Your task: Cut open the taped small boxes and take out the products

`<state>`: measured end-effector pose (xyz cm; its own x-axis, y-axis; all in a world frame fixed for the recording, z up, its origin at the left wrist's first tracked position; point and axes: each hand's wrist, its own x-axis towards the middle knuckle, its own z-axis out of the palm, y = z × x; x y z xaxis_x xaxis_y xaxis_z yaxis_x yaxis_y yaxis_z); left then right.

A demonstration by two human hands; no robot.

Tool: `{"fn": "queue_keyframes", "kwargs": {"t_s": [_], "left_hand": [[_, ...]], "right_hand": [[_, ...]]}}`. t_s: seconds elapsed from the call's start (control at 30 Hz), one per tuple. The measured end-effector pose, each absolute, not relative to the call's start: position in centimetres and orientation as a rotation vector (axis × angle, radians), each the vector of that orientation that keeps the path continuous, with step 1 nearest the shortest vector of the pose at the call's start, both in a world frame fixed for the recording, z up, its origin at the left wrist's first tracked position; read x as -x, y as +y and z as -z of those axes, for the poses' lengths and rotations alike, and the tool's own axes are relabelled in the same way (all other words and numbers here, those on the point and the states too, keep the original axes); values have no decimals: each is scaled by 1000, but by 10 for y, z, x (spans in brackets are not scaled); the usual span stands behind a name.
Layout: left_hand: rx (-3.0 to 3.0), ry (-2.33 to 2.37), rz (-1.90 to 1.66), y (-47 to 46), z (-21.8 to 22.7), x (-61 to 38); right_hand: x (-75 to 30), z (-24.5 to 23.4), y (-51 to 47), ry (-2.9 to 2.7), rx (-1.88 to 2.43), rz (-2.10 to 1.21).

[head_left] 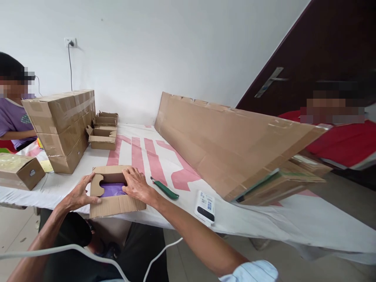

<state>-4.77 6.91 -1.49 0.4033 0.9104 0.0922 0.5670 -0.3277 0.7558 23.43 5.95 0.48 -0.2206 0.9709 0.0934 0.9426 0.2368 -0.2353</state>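
A small open cardboard box (117, 207) lies at the table's front edge, with something purple (113, 189) inside it. My left hand (76, 196) grips the box's left end, thumb and fingers spread around its end flap. Over the right end lies my right hand (137, 184), fingers bent down onto the box and the purple thing; their tips are partly hidden. Just right of that hand is a green-handled cutter (165, 189). A white device with a dark panel (205, 207) rests farther right.
Taped boxes (66, 133) stand stacked at the left, beside open small boxes (102, 139). A closed box (22, 172) sits at the left edge. A large cardboard sheet (223, 141) leans across the right. People sit at both sides. A white cable (79, 247) crosses the foreground.
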Motion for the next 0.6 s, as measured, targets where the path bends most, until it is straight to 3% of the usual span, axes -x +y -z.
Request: {"fn": "queue_keyframes", "kwargs": {"t_s": [0.23, 0.47, 0.6], "left_hand": [[-2148, 1477, -665, 67, 9, 28], [-2362, 1683, -698, 46, 4, 0], [-2475, 1494, -981, 41, 10, 3]], "right_hand": [[-273, -20, 74, -2190, 1759, -338], [-305, -8, 74, -2417, 1650, 332], [-298, -3, 67, -2564, 1487, 415]]}}
